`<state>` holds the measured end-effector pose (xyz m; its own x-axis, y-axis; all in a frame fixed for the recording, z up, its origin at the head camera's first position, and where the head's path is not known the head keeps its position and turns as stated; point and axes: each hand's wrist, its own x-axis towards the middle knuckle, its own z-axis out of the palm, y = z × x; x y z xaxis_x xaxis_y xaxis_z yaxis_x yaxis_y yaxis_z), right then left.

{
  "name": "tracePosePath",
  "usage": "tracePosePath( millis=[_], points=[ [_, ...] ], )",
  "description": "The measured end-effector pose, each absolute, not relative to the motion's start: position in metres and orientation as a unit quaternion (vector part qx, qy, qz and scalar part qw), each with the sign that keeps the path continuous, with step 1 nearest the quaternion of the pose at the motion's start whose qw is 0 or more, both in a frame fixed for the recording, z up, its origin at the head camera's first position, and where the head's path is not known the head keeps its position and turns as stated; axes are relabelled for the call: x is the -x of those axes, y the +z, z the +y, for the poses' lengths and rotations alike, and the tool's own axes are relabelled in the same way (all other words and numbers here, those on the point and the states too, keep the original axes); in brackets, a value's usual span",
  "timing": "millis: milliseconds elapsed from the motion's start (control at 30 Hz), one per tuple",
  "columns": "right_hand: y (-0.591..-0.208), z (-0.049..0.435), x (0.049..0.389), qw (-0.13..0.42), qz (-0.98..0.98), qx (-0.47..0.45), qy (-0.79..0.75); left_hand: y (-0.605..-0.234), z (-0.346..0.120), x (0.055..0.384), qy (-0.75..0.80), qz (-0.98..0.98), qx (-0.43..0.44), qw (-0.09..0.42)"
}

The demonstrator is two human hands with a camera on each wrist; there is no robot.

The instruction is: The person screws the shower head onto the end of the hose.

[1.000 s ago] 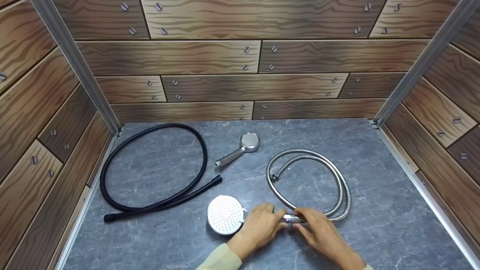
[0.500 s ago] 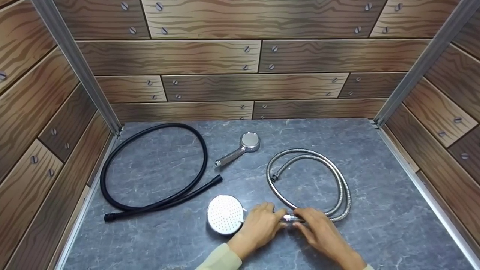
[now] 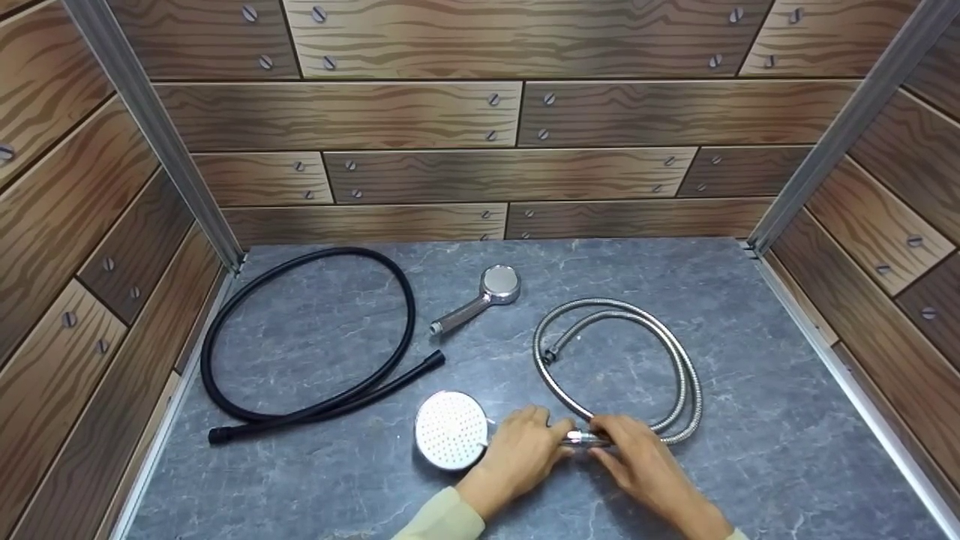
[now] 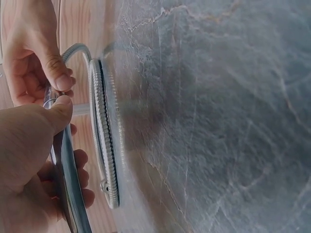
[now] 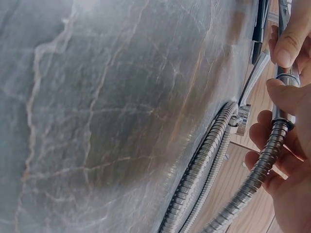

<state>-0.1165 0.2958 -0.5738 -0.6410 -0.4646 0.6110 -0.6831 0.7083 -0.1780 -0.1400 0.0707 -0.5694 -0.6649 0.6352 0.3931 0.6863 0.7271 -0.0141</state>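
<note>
In the head view my left hand (image 3: 521, 450) grips the handle of a white-faced shower head (image 3: 451, 430), which lies face up toward the camera at its left. My right hand (image 3: 641, 461) pinches the end fitting of a silver metal shower hose (image 3: 696, 390), its thumb and fingers round it. Fitting and handle meet end to end in a line between the two hands. Seen from the left wrist, the glossy handle (image 4: 73, 194) runs through the left fingers, thumb on top. From the right wrist, the ribbed hose (image 5: 257, 177) curves down out of the right hand.
A black hose (image 3: 410, 300) lies coiled on the left of the grey marbled tabletop (image 3: 300, 487). Behind the hands rests a smaller silver shower head (image 3: 500, 281) with a dark handle. The hose's free end (image 3: 550, 355) lies inside its own loop. Wood-patterned walls (image 3: 420, 176) enclose the table.
</note>
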Motion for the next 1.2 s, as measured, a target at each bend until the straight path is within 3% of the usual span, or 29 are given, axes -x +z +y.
tracePosePath(
  millis=[300,667,1200],
  points=[
    [-0.573,0.2957,0.1162,0.269,-0.887,-0.323,0.193,-0.5695,0.0705,0.1403,-0.067,-0.912,0.362,0.181],
    [-0.5737,0.296,0.1155,0.269,-0.883,-0.324,0.206,-0.5716,0.0698,0.1415,-0.061,-0.904,0.361,0.222],
    [-0.5741,0.2948,0.1145,0.259,-0.894,-0.307,0.199,-0.5717,0.0703,0.1394,-0.055,-0.908,0.359,0.207]
  ],
)
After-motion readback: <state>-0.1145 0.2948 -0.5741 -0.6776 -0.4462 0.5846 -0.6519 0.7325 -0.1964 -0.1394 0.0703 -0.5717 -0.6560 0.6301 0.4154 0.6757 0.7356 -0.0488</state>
